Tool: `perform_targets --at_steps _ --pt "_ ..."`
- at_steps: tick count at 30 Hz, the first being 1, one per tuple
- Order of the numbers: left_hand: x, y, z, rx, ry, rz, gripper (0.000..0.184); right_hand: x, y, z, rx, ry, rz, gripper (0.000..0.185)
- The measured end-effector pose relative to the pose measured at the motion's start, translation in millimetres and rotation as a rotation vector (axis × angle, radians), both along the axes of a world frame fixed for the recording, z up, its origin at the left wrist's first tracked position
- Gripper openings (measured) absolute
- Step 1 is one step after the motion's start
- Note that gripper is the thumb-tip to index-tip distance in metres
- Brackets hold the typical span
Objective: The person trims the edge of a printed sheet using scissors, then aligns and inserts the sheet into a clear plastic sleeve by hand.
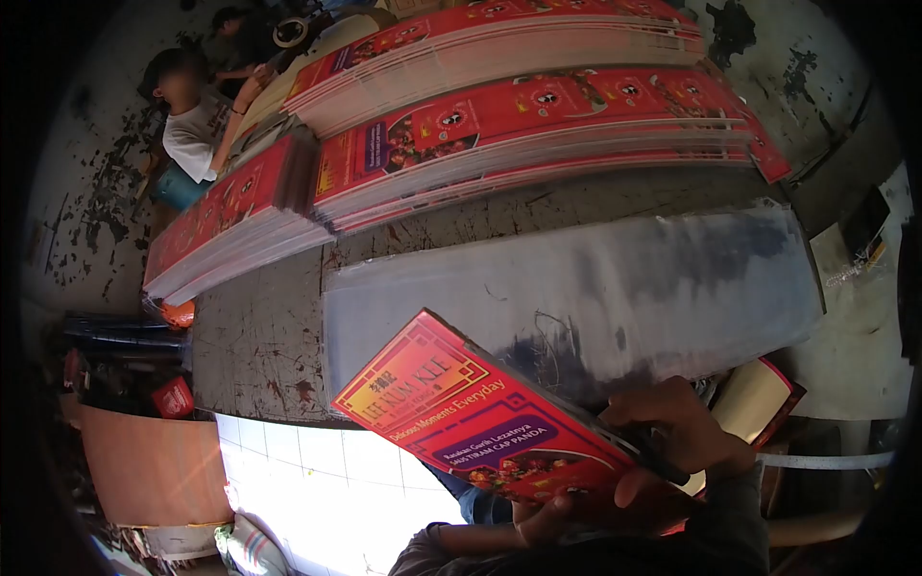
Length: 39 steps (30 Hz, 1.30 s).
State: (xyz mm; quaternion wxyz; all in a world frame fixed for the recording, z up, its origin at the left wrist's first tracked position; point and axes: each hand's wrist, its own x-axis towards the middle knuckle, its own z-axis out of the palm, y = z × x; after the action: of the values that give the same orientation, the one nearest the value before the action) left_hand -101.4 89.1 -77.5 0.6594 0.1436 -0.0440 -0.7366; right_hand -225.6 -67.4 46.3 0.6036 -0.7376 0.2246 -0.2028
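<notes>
A long red printed panel (499, 422) with "Lee Kum Kee" lettering tilts up in front of me, over the near edge of the table. My left hand (545, 523) is closed on its lower edge, with part of the fingers hidden. At the panel's right edge is my right hand (677, 427), its fingers curled around a slim dark object (663, 461) whose kind I cannot make out. Just beyond the panel lies a stack of clear plastic sheets (595, 288), flat on the dark scratched table (254, 326).
Tall piles of red printed panels (538, 106) cover the table's far side, with a shorter pile (226, 221) at left. A person (192, 125) sits beyond the left corner, another person (230, 38) behind. An orange-brown board (154, 466) stands at lower left.
</notes>
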Motion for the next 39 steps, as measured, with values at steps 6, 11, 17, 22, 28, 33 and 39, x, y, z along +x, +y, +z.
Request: perform_targets --at_steps 6,11,17,22,28,33,39 --pt "2 -4 1 -0.009 0.021 -0.002 0.048 -1 2 -6 -0.110 0.063 -0.073 0.043" --pt "10 -7 1 -0.022 0.023 0.029 0.048 -1 5 -13 -0.161 0.020 -0.101 0.044" --pt "17 -8 2 -0.023 0.015 0.045 0.048 -12 10 -17 0.324 -0.137 -0.141 0.060" --pt "14 -4 2 -0.016 0.026 0.032 0.048 -19 3 -8 0.307 0.011 0.085 0.057" --pt "6 -5 3 -0.024 0.049 0.006 0.048 -10 3 4 0.185 0.004 0.092 0.050" --pt "2 -6 3 -0.020 0.065 -0.012 0.048 -1 0 6 0.053 -0.059 0.029 0.048" --pt "-2 -7 2 -0.025 0.084 -0.018 0.049 1 1 6 -0.057 -0.006 -0.048 0.042"
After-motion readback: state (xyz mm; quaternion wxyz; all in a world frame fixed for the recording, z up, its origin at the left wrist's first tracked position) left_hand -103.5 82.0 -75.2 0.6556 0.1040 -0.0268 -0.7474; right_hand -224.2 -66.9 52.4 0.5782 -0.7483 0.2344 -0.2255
